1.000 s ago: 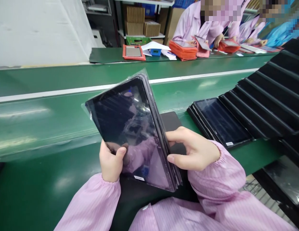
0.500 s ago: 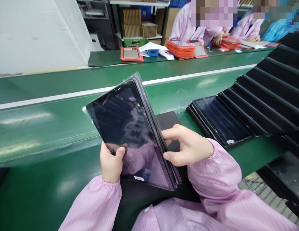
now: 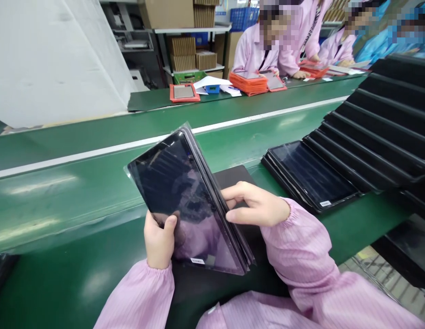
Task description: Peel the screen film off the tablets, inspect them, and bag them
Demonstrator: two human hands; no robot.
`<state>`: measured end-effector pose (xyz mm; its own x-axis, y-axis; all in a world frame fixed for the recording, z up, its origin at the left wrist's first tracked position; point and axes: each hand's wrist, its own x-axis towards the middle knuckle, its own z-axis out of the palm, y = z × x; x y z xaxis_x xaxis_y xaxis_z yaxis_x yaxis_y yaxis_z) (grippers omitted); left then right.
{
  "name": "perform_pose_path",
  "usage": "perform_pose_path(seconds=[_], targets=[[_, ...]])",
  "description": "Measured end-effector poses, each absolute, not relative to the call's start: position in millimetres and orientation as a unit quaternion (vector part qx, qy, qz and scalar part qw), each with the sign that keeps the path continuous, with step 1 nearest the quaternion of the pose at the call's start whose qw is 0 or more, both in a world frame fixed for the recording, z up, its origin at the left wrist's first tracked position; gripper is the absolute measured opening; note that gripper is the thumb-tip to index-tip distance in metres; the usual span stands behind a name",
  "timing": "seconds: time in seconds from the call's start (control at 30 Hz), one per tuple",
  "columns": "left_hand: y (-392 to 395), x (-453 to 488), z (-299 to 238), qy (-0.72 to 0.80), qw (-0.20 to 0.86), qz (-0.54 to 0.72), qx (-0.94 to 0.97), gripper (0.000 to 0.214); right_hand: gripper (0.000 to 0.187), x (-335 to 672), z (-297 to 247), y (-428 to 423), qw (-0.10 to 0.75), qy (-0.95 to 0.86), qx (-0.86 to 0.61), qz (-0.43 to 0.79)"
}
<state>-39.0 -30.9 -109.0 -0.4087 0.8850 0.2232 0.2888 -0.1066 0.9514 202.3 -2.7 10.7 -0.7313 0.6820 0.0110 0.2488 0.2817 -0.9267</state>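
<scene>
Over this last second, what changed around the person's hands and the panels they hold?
The head camera tilted up, showing more of the far shelves. The right hand moved in along the edge of the bagged panel stack, whose top now leans further left. The left hand keeps its grip, and the dark panels to the right stayed put.

I read tablet stack between left hand and right hand, over conveyor belt, slotted tray to the right, tablet panels on the belt before it, far bench behind, stacked cases on it, co-workers beyond, shelving rack at back left
</scene>
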Motion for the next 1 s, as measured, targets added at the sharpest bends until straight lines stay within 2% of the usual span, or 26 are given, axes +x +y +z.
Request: perform_pose_path(seconds=[0.37, 0.53, 0.7, 1.0], targets=[[-31, -37, -102, 0.665, 0.256, 0.537, 0.452, 0.049, 0.011, 207, 6, 0, 0.232, -0.777, -0.277, 0.515], [-31, -34, -99, 0.658, 0.272, 0.543, 0.446, 0.055, 0.021, 207, 4, 1, 0.233, -0.766, -0.277, 0.531], [-30, -35, -100, 0.665, 0.274, 0.53, 0.45, 0.062, 0.022, 209, 1, 5, 0.244, -0.797, -0.241, 0.498], [-31, -37, -104, 0.65, 0.273, 0.536, 0.465, 0.062, 0.021, 213, -1, 8, 0.237, -0.811, -0.236, 0.481]])
